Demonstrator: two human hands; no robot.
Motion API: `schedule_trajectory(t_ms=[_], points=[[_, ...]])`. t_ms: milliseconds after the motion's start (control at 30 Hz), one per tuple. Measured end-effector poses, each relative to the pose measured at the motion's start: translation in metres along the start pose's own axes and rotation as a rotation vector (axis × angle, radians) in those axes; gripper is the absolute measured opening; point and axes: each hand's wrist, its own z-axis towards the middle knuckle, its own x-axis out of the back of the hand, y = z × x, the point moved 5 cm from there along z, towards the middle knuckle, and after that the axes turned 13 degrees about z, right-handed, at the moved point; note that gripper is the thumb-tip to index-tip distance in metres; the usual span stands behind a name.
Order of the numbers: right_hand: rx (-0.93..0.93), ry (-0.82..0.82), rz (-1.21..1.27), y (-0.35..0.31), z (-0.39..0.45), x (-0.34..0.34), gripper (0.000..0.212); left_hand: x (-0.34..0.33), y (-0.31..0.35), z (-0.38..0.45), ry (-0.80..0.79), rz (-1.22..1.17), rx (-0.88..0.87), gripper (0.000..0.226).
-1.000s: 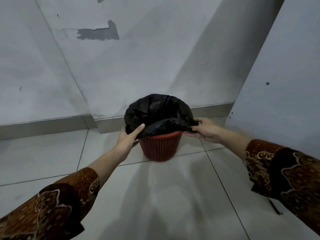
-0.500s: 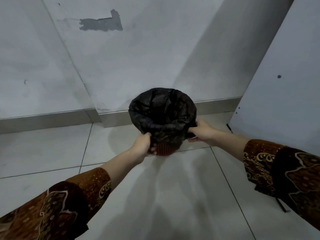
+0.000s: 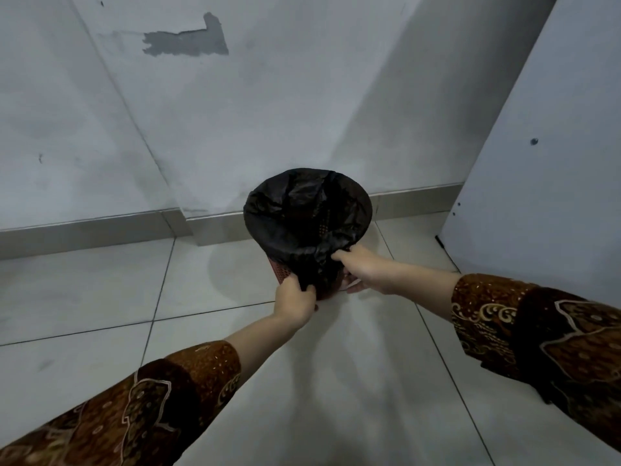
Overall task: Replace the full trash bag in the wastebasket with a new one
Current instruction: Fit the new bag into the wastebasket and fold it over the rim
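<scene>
Bag (image 3: 302,210) is stretched over the rim of the basket (image 3: 277,269), mouth open, near-side slack bunched down the wall. Left hand (image 3: 295,299) is clamped on the bunched bag at the basket's near lower side. Right hand (image 3: 361,267) is closed on the bag fold just up and right of the left hand, against the basket wall. Basket is stood on the floor (image 3: 336,381) beyond both hands, near the wall (image 3: 268,112).

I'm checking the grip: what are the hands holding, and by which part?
Both hold the black trash bag by its slack folded over the wastebasket front: left hand lower down, right hand just under the rim.
</scene>
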Motion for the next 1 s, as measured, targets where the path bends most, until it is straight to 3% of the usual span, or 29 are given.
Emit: schedule_trajectory(t_ms=[133, 267, 400, 500, 633, 733, 867, 1000], points=[[-0.002, -0.071, 0.018, 0.002, -0.002, -0.012, 0.009, -0.005, 0.001, -0.004, 0.002, 0.023, -0.039, 0.019], [-0.034, -0.163, 0.037, 0.002, -0.011, -0.027, 0.021, -0.001, 0.017, -0.010, 0.083, 0.480, -0.170, 0.028], [0.032, -0.081, 0.031, 0.009, 0.002, -0.030, 0.030, 0.000, 0.033, -0.025, 0.127, 0.678, -0.376, 0.036], [0.098, -0.027, -0.066, 0.008, 0.010, -0.023, 0.027, 0.000, 0.023, -0.030, -0.038, 0.486, -0.403, 0.036], [0.122, -0.050, -0.118, 0.009, 0.007, -0.016, 0.017, 0.013, 0.001, -0.002, -0.010, -0.010, -0.099, 0.035], [0.013, -0.157, 0.022, 0.017, -0.005, -0.019, 0.020, 0.004, 0.002, 0.011, -0.304, -0.352, 0.038, 0.027], [-0.104, -0.303, 0.093, 0.028, -0.019, -0.024, 0.032, -0.024, 0.014, 0.013, -0.592, -0.516, 0.075, 0.033], [-0.116, -0.358, 0.132, 0.029, -0.020, -0.016, 0.032, -0.037, 0.026, 0.012, -0.689, -0.624, 0.079, 0.027]])
